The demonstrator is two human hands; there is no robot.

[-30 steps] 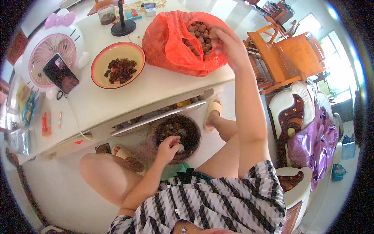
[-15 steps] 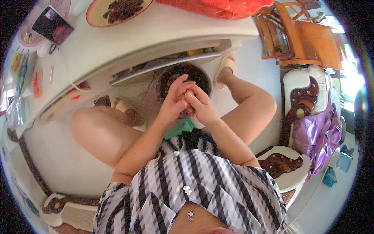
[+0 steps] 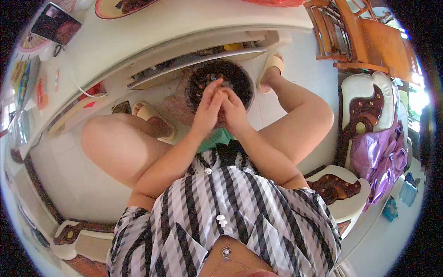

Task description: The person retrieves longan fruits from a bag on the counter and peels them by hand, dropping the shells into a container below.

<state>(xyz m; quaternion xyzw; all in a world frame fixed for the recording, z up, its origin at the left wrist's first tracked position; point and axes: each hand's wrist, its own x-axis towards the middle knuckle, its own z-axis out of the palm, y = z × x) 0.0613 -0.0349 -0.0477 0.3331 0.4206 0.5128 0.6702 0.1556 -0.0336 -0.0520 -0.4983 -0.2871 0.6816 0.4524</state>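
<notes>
My left hand [image 3: 209,110] and my right hand [image 3: 234,112] are pressed together, fingers closed against each other. Whatever lies between them is hidden. Both are over the near side of a dark round bin [image 3: 248,92] on the floor between my feet, with small scraps [image 3: 210,79] inside it. Something green [image 3: 216,138] shows just below my wrists, partly covered by my striped clothing.
Ahead is a white table with an open drawer [image 3: 198,67]. A red-rimmed plate [image 3: 104,15] with dark pieces, a phone [image 3: 56,25] on a stand and a red plastic bag [image 3: 272,2] are on the table. Wooden chairs [image 3: 378,44] and purple fabric [image 3: 376,152] are to the right.
My hands have lowered slightly and turned so their fingers point toward the bin; before, they were clasped one over the other. My view has shifted a little, exposing more of the bin.
</notes>
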